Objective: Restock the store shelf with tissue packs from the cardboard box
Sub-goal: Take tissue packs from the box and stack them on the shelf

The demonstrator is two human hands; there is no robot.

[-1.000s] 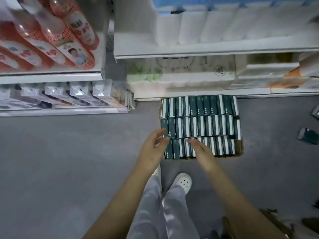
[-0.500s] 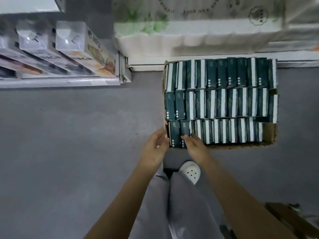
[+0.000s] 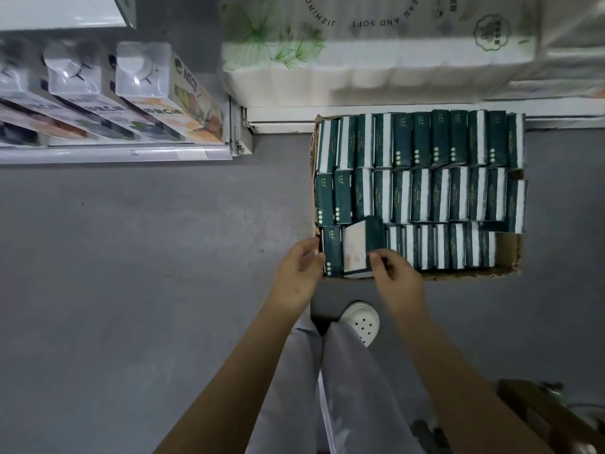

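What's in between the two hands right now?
Two dark green packs in the near corner of the cardboard box, in the head view: an upright tissue pack beside the left hand and a tilted tissue pack that the right hand pinches.

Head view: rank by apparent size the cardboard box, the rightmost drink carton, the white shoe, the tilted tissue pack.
1. cardboard box
2. drink carton
3. tilted tissue pack and white shoe: alike; trouser leg hides part of the shoe.

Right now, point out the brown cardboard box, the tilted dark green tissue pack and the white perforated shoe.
Brown cardboard box (image 3: 508, 252): head view, bare right corner.
Tilted dark green tissue pack (image 3: 357, 249): head view, pale face.
White perforated shoe (image 3: 360, 322): head view, toe.
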